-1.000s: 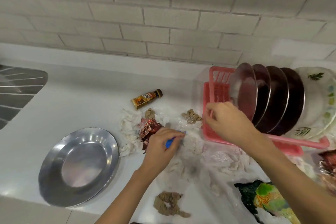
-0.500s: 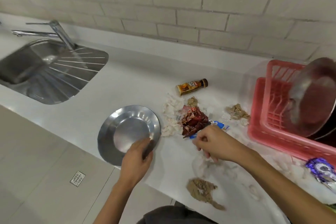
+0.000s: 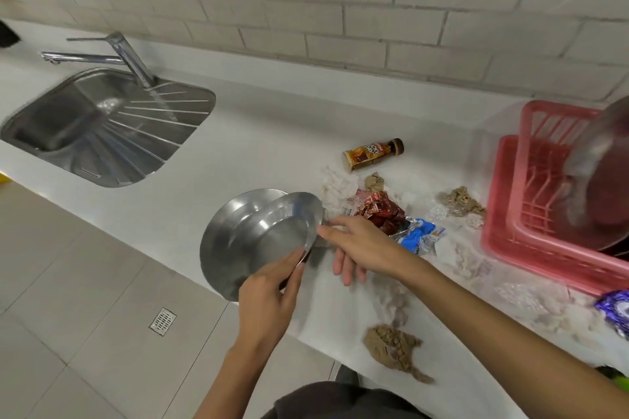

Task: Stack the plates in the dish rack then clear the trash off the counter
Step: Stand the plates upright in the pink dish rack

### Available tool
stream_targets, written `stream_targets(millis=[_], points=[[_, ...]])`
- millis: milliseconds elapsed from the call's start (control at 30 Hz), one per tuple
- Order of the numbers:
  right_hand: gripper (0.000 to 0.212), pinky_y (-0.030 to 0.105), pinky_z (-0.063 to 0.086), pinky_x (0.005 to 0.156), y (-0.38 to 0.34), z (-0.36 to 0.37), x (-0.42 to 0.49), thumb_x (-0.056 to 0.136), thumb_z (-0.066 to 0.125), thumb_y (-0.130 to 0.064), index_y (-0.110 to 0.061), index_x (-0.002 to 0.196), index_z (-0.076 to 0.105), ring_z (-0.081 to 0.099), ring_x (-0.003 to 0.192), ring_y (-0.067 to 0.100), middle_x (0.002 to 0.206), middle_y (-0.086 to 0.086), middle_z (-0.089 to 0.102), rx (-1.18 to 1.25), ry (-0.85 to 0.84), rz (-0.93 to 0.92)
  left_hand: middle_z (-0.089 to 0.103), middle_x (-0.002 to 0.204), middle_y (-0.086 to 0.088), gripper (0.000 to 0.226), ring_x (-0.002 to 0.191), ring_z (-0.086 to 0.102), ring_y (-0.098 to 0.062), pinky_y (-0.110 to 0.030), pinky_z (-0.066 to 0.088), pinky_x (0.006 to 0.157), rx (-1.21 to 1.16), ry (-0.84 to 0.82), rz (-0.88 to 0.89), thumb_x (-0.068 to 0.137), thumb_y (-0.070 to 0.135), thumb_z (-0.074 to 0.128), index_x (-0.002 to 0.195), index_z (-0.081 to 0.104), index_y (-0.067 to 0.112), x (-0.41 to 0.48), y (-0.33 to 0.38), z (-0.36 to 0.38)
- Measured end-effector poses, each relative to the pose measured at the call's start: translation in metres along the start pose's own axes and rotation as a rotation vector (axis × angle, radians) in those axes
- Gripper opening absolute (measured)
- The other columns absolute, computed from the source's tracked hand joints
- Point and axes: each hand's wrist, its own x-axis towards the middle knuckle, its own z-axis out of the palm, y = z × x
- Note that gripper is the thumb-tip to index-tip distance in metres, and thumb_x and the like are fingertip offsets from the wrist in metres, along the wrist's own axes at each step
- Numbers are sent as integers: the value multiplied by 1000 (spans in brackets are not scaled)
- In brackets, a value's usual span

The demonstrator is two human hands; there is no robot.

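A steel plate (image 3: 258, 241) is tilted up off the white counter (image 3: 272, 146) near its front edge. My left hand (image 3: 269, 303) grips the plate's near right rim. My right hand (image 3: 364, 248) is at the plate's right rim, thumb touching it, fingers spread below. The pink dish rack (image 3: 531, 248) stands at the right with blurred dark plates (image 3: 599, 187) upright in it. Trash lies between: a red wrapper (image 3: 383, 211), a blue wrapper (image 3: 422, 238), white tissues (image 3: 337, 185), brown crumpled paper (image 3: 391, 347) and a small brown bottle (image 3: 372, 154) on its side.
A steel sink (image 3: 102, 126) with a faucet (image 3: 119, 54) sits at the left of the counter. A purple wrapper (image 3: 616, 313) lies at the right edge. More brown paper (image 3: 459, 201) lies by the rack. Tiled floor with a drain (image 3: 162, 321) is below the counter edge.
My left hand has lifted the steel plate's right side off the counter. My right hand moved left from the wrappers to the plate's rim. The view has shifted slightly.
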Motion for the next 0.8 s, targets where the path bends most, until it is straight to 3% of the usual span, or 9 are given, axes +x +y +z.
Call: stream_targets(millis=[100,200,300,433,567,633,733,800], points=[[40,28,45,40,-9,13,7,96,48,-47,-17,122,46,68,52,32,73,20,71,36,-17,-46,69,117,15,30,98,69,-3,-17,54,73,-55,96,24,95,33,53,119,70,27,-1,13,1],[18,31,46,41,-14,18,9,93,47,-17,-9,109,50,67,54,38,71,24,70,105,41,-98,69,117,14,30,104,66,0,-23,56,81,-132,104,73,95,32,54,121,68,25,-2,25,4],[22,40,51,40,-20,9,4,86,44,-7,-9,107,50,65,48,41,68,22,67,29,180,-132,67,122,14,32,114,61,1,-24,53,93,-245,50,132,94,25,62,126,64,24,4,39,5],[24,27,44,34,-34,-22,-20,90,44,-8,-13,113,49,63,42,33,72,20,67,-47,354,-188,63,130,10,37,121,57,-4,-34,53,95,-278,-9,221,93,30,62,128,64,17,20,55,11],[29,24,43,38,-52,-68,-59,88,45,-7,-16,115,50,58,35,15,57,6,62,-169,564,-240,64,126,3,31,118,59,-11,-28,48,97,-254,43,453,90,16,68,120,67,11,38,80,22],[27,22,45,44,-58,-94,-80,87,48,-11,-17,113,54,58,43,9,61,-1,62,-292,693,-252,64,124,-1,31,115,59,-15,-28,48,95,-300,56,535,87,4,68,118,67,9,45,96,30],[31,27,48,67,-67,-133,-119,81,48,-18,-18,109,61,61,78,13,88,2,68,-447,877,-273,63,125,0,28,114,58,-11,-28,50,87,-398,-1,611,89,1,61,115,68,8,57,120,47],[29,29,46,64,-74,-156,-148,81,47,-15,-15,105,62,59,71,11,85,2,67,-485,976,-268,64,121,1,24,112,58,-8,-27,48,92,-424,-40,672,90,6,58,111,70,8,66,133,63]])
